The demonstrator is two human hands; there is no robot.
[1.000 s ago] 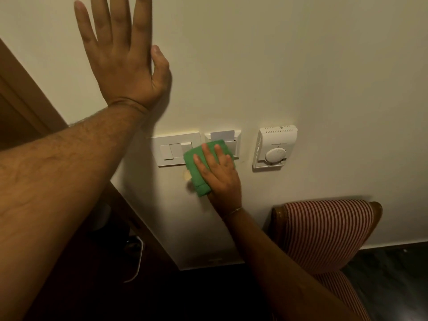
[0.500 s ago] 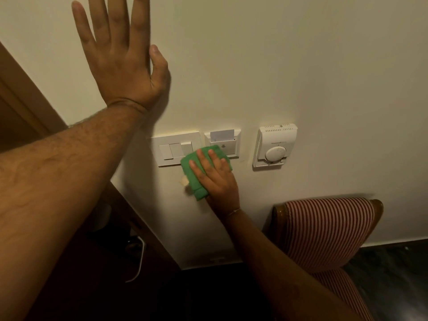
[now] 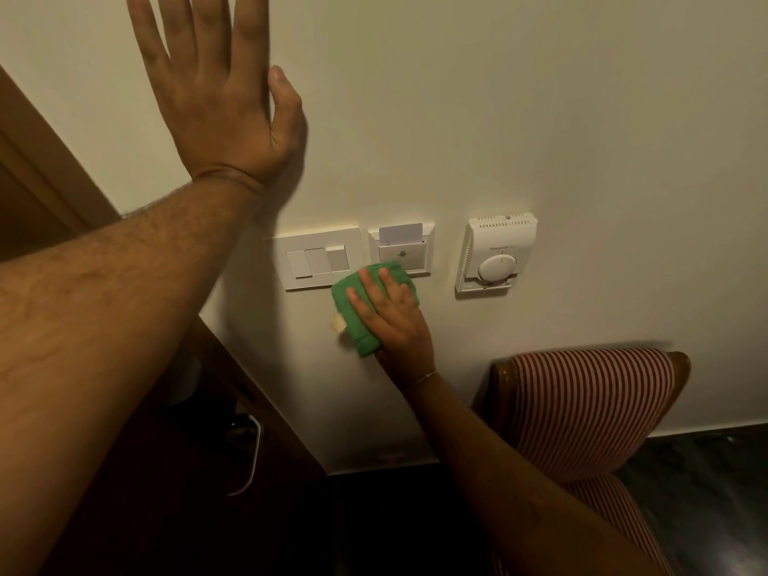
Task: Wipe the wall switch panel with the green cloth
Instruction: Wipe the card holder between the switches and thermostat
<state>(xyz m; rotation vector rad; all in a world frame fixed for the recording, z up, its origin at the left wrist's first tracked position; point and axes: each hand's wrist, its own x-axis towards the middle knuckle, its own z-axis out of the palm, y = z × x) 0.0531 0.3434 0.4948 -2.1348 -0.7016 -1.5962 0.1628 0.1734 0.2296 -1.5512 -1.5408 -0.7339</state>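
A white switch panel (image 3: 318,257) with three rocker switches is mounted on the cream wall. Beside it on the right is a key-card holder (image 3: 405,251) with a white card in its slot. My right hand (image 3: 395,315) presses a folded green cloth (image 3: 353,313) flat against the wall. The cloth sits just below both plates and overlaps the bottom right corner of the switch panel and the lower edge of the card holder. My left hand (image 3: 224,97) lies flat on the wall above the switch panel, fingers spread, holding nothing.
A white thermostat (image 3: 496,253) with a round dial hangs to the right of the card holder. A striped red-and-white chair (image 3: 590,409) stands against the wall at the lower right. A wooden door frame (image 3: 45,160) runs along the left; dark floor lies below.
My right hand has slid the green cloth down and slightly left, off the switches and card holder, so both plates now show almost fully. My left hand has stayed in place.
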